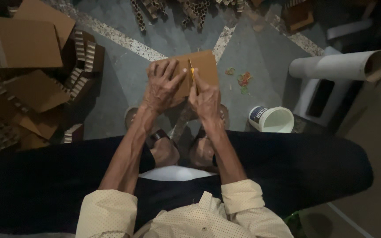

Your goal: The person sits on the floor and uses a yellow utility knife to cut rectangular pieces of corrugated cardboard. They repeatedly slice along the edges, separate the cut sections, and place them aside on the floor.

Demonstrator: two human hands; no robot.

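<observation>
cardboard piece [203,70]: flat, brown, held up over floor [124,83], btwn both hands
left hand [163,86]: clamped on its left edge
right hand [204,99]: gripping yellow cutter [192,70] against card
nearby: white tub [272,119] to right, rubber bands [242,80] just beyond, cardboard stacks [27,75] far left

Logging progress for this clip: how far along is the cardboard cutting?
Done: heaps of cut corrugated strips lie on the floor. In hand: left hand steadies a cardboard sheet while right hand runs a yellow cutter down it. Left: uncut flat sheets remain.
</observation>
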